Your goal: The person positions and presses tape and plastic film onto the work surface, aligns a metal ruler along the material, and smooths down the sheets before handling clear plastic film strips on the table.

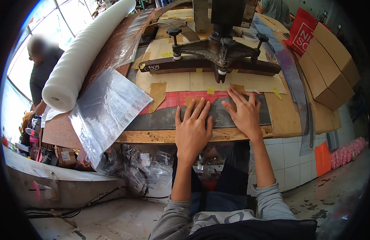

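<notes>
My left hand [194,127] lies with fingers spread over the dark grey surface [151,121], its fingertips at the red strip [173,100] and a piece of brown tape beneath them. To the right, my right hand [246,114] is also spread, thumb apart, its fingertips by another brown tape patch [238,87] at the edge of the pale sheet [177,82]. Neither hand grips anything. Just beyond the fingers, a long dark metal bar [165,65] hangs from a machine head [223,48] with screw knobs. A clear plastic sheet [109,102] lies left of my hands.
A big roll of white foam wrap [79,64] lies along the left side. Cardboard boxes [327,68] and a red bag [301,34] stand at the right. A wooden edge [153,136] borders the table's front. One person [43,68] is at the left, another at the back right.
</notes>
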{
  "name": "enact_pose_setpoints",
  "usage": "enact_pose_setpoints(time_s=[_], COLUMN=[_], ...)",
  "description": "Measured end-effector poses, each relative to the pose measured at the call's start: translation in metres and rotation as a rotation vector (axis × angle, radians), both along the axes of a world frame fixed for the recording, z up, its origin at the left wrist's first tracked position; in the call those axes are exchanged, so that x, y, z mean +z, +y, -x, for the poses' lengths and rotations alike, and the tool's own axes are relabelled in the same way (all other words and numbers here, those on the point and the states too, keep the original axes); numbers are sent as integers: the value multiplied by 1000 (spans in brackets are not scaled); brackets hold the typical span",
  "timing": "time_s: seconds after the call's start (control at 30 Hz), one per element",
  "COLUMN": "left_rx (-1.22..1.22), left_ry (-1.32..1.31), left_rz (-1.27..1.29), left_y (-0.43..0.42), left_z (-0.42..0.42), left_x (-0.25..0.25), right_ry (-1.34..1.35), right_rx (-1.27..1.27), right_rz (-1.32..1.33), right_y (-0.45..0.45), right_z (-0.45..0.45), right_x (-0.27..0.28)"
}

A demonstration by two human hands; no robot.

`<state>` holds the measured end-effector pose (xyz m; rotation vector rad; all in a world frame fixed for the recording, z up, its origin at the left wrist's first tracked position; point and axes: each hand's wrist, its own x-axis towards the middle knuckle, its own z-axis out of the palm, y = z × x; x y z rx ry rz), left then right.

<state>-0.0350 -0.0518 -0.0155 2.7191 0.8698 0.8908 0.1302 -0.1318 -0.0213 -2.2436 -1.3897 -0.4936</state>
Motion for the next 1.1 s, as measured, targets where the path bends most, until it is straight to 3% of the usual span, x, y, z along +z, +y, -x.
enact_pose_setpoints(time_s=[0.2,0.5,0.87,1.1], left_rx=[1,-4,-2,-10], left_ry=[9,15,38,52], left_rz=[2,5,10,15], left_y=[0,-1,-1,0], left_z=[0,0,2,1], left_x=[0,1,4,7], right_ry=[25,-1,267,297], right_rx=[-20,-3,150,208], right_rz=[76,-10,-354,-381], right_y=[-1,-1,-17,-18], right_z=[2,2,4,7], right_x=[5,1,14,17])
